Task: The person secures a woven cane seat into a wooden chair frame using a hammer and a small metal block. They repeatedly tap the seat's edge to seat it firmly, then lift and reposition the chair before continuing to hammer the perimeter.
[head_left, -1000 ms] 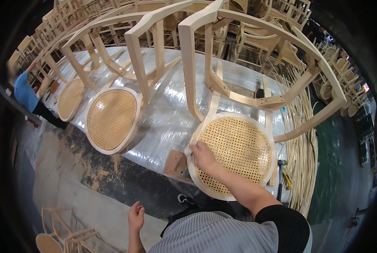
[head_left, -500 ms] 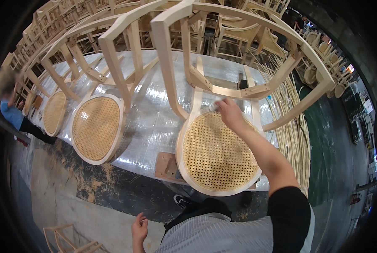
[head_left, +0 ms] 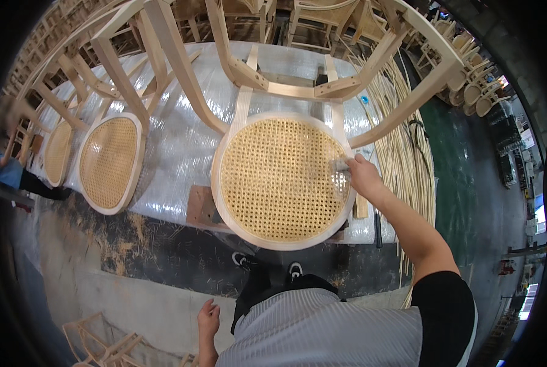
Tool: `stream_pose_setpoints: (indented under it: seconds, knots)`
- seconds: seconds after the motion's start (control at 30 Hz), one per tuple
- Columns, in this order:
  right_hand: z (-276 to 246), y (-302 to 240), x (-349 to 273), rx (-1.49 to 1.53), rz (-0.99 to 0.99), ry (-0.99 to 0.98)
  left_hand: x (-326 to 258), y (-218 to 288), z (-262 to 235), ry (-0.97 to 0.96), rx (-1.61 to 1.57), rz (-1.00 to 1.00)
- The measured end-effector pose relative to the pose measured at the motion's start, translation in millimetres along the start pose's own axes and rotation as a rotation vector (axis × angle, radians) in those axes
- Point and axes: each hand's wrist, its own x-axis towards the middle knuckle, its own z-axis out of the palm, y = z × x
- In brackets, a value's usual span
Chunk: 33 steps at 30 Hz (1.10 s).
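A round woven cane panel [head_left: 279, 189] in a pale wooden rim belongs to a chair frame [head_left: 304, 92] lying on the plastic-covered table. At the panel's right edge is my right hand [head_left: 366, 174], closed around a small whitish-grey thing [head_left: 341, 165]. That thing touches or hovers just over the cane; its kind is too blurred to tell. My left hand [head_left: 209, 317] hangs low beside my body, away from the table, with loosely bent fingers and nothing visible in it.
More cane-panelled chairs [head_left: 110, 162] lie to the left. Long pale cane strips [head_left: 408, 159] run along the right side. A reddish-brown block [head_left: 201, 205] sits at the table's front edge. Another person [head_left: 6, 168] stands at far left. Wood shavings [head_left: 124, 244] cover part of the floor.
My right hand has come from the panel's top edge down to its right edge, still gripping the whitish-grey thing. The view has shifted, and my left hand remains low.
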Motion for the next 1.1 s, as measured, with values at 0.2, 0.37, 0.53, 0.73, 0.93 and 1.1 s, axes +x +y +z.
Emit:
stream_pose_setpoints:
  seconds: [0.2,0.37,0.53,0.73,0.93,1.1]
  knots:
    - [37.2,-26.5,-116.5,0.219,-0.038,0.124,-25.2,12.0,48.1,-0.043,-0.067,0.041]
    - [69.4,-70.6,-166.3,0.413,-0.192,0.157,-65.0,2.0,63.0,-0.034,-0.042,0.018]
    - [107.2,-123.7,-163.5,0.466,-0.334,0.102,-104.8,-10.8,63.2,0.008,-0.070,-0.010]
    - [140.3,-221.1,-116.4,0.579,-0.543,0.087,-108.1,-19.2,46.6,0.009,-0.057,-0.010]
    - [112.7,-309.1,26.4,0.615,-0.355,0.294,-60.0,-8.7,-9.9,0.000,-0.025,0.017]
    - [124.5,-296.7,-5.0,0.611,-0.436,0.099,-7.0,2.0,-65.7,0.062,-0.036,0.072]
